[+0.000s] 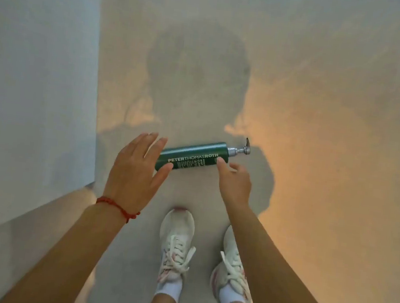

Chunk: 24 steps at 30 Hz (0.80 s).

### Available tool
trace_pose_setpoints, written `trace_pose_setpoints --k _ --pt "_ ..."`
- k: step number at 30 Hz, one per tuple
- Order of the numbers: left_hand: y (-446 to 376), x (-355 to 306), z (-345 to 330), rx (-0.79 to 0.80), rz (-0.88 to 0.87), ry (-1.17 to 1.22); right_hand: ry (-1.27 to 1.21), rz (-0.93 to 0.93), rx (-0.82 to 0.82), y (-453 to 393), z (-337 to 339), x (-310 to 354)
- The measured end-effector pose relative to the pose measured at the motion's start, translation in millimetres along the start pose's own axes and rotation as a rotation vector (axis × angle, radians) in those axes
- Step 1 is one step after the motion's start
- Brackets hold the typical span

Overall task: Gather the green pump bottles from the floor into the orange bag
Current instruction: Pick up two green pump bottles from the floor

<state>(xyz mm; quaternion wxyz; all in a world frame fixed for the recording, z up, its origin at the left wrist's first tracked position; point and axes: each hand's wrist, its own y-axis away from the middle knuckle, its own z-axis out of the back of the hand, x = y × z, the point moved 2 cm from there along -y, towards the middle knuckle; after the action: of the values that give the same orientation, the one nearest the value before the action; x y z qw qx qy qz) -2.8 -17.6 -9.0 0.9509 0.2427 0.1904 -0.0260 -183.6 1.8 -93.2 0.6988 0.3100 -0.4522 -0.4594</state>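
Note:
One green pump bottle with white lettering and a silver pump head lies on its side on the grey floor, pump pointing right. My left hand, a red string bracelet on its wrist, hovers over the bottle's base end with fingers spread; the thumb overlaps the bottle. My right hand reaches in near the pump end, its index fingertip at the bottle's edge. Neither hand has closed around the bottle. No orange bag is in view.
My feet in white sneakers stand just behind the bottle. A pale wall or panel runs along the left, meeting the floor at its lower corner. An orange glow tints the floor to the right, and my shadow falls ahead.

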Motion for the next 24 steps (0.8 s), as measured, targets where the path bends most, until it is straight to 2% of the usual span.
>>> trace_pose_setpoints --k 4,6,8,11,16,24 --pt "-4 18 -32 0.000 -0.001 -0.009 -0.410 -0.297 0.018 -32 -36 -10" --pt "-3 27 -45 -0.012 0.002 -0.009 -0.503 -0.345 0.011 -44 -53 -13" --pt "-2 37 -53 -0.011 0.013 -0.009 -0.574 -0.349 -0.061 -56 -69 -14" --pt "0 49 -61 -0.003 0.026 -0.011 -0.653 -0.319 -0.125 -70 -83 -13" --pt "2 56 -55 0.032 0.054 -0.033 -0.669 -0.213 -0.103 -63 -74 -15" --pt "7 2 7 0.073 0.037 -0.054 -0.475 0.110 0.045 16 10 0"
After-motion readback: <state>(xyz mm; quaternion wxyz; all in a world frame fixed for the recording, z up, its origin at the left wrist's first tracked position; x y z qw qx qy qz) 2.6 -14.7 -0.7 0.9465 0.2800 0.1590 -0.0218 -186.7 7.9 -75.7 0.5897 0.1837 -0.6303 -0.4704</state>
